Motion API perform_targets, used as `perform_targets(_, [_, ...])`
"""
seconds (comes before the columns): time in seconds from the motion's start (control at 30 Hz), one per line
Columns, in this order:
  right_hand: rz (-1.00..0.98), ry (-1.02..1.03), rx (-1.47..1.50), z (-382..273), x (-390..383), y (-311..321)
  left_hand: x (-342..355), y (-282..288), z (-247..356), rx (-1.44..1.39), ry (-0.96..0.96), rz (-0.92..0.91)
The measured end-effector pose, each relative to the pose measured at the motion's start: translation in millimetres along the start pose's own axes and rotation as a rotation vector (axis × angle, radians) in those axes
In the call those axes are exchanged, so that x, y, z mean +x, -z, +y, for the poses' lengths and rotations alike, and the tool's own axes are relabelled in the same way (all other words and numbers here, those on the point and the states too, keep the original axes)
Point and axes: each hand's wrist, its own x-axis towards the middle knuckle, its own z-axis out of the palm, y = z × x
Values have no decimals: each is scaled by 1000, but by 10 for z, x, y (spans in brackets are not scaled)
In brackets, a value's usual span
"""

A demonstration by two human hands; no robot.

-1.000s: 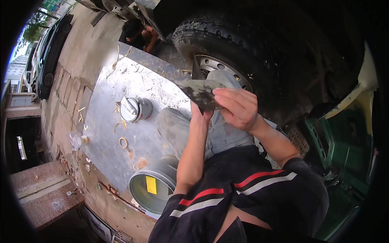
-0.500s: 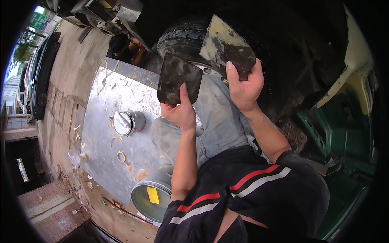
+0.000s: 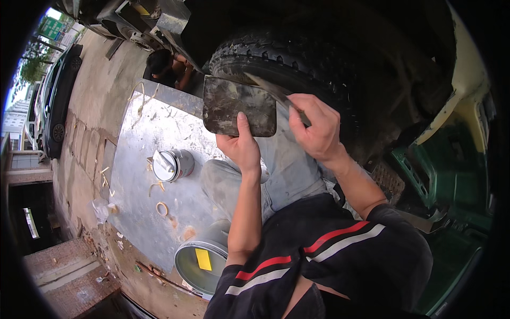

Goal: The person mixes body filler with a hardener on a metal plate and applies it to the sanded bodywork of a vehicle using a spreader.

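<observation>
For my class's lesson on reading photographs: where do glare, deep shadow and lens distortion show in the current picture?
Head view: glare whitens the upper part of the metal sheet; head view: deep shadow hides most detail above the tyre; head view: black surrounds the round fisheye image, and the dark car looks bowed near its left rim.

Grey sheet (image 3: pixel 130 186) on ground (image 3: pixel 98 85) | lidded can (image 3: pixel 175 165) | tan ring (image 3: pixel 158 209) | curled strips (image 3: pixel 154 186) | bucket (image 3: pixel 187 262) at its lower edge
</observation>
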Motion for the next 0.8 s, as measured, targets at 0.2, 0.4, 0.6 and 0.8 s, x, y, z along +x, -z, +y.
perform_targets(0.2, [-268, 129, -219, 211, -167, -242, -208, -60, -42, -52, 19, -120])
perform_targets(0.4, [-50, -668, 114, 1256, -148, 305, -116, -27, -75, -215, 255, -74])
perform_targets(0.6, [115, -735, 1003, 793, -136, 100, -187, -199, 37, -233, 340, 53])
perform_targets(0.8, [-173, -694, 964, 520, -272, 75, 85, -94, 7, -165, 318, 41])
